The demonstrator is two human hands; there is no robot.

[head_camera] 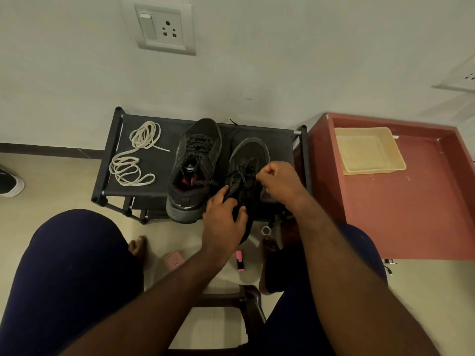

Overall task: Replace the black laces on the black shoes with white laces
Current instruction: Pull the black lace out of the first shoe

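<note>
Fingers (264, 176) of the right hand (279, 182) are curled tight into a near fist and pinch a strand of the black lace (243, 173) over the eyelets of the right shoe (250, 152). Fingers (218, 195) of the left hand (223, 222) lie along that shoe's collar with the thumb on its other side, so the hand grips the heel end, which hangs past the front edge of the bench (281, 140). That shoe's toe points to the back edge of the bench and sits on its right half. On the middle of the bench, the left shoe (198, 155) stands touching or almost touching its mate, heel over the front edge, its own black lace threaded and loose at the top. On the left half of the bench the white laces (133, 160) lie in two loose coils, well apart from both hands. Right of the bench, a beige tray (370, 150) rests on a red surface (424, 214). On the floor in front of the bench lies a pink marker (239, 260). A wall socket (164, 28) sits on the wall above the bench's left end
</note>
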